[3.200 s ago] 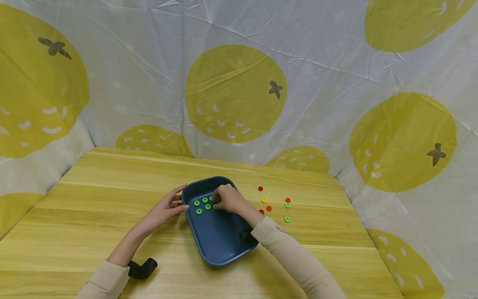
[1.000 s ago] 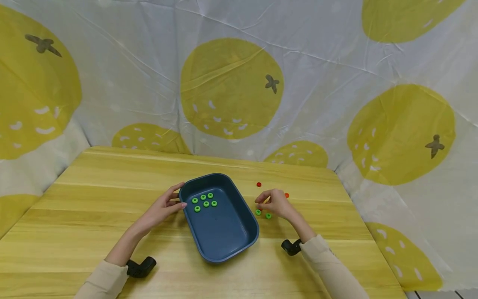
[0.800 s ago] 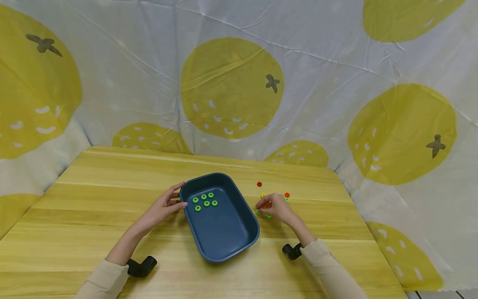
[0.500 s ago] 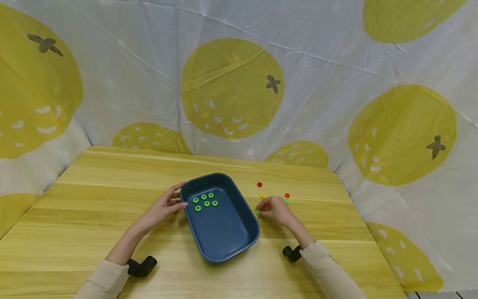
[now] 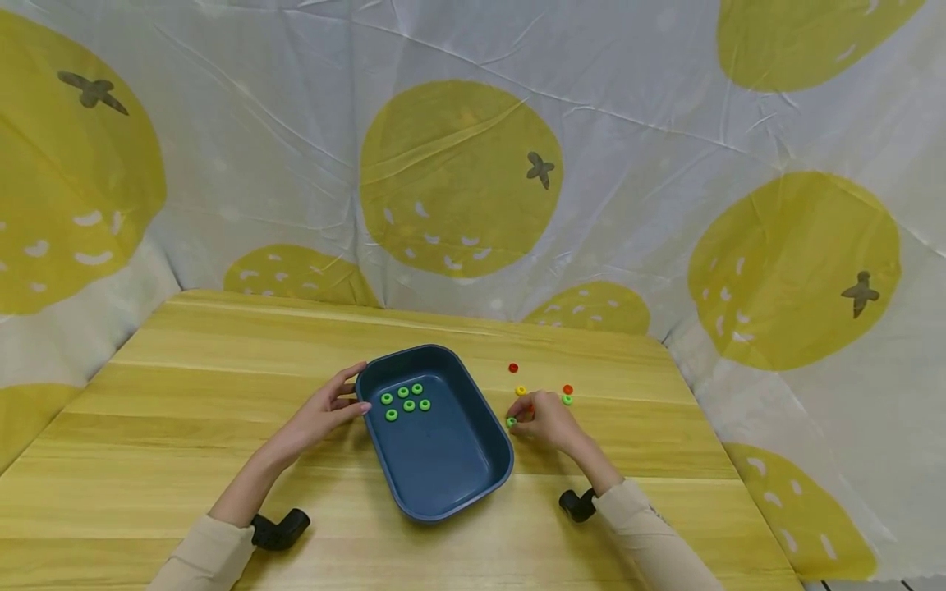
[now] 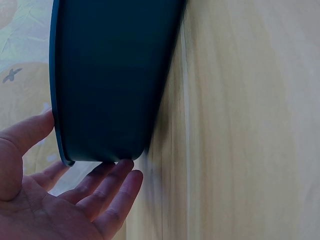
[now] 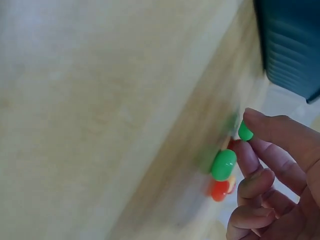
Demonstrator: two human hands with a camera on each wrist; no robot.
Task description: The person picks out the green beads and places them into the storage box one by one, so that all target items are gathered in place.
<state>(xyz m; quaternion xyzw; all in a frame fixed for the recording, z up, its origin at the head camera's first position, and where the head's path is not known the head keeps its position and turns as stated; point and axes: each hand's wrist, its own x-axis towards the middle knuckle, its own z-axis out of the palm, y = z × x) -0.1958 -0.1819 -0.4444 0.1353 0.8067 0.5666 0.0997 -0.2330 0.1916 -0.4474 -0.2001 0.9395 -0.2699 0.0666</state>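
Note:
In the head view my right hand (image 5: pixel 548 420) is just right of the blue tray (image 5: pixel 436 460), thumb and finger pinching a small green ring bead (image 5: pixel 511 422). The right wrist view shows this pinched bead (image 7: pixel 245 131) at the thumb tip, with a second green bead (image 7: pixel 224 165) and an orange-red one (image 7: pixel 219 191) beyond the fingers. My left hand (image 5: pixel 319 421) touches the tray's outer left side near the far corner. Seen from the left wrist, its thumb meets the rim (image 6: pixel 55 100) and its fairly straight fingers lie against the outer wall. Several green beads (image 5: pixel 410 405) sit inside the tray's far end.
Loose on the wooden table (image 5: pixel 244 361) are a red bead (image 5: pixel 513 368), a yellow bead (image 5: pixel 521 391), an orange bead (image 5: pixel 567 390) and a green bead (image 5: pixel 567 400). A patterned cloth (image 5: pixel 628 205) hangs behind the table. Black wrist devices (image 5: pixel 281 529) are on both forearms.
My right hand has left the tray's inside and moved right to the loose beads. Over the last second it has lowered slightly and its fingertips have come onto the green bead. The left hand stays put.

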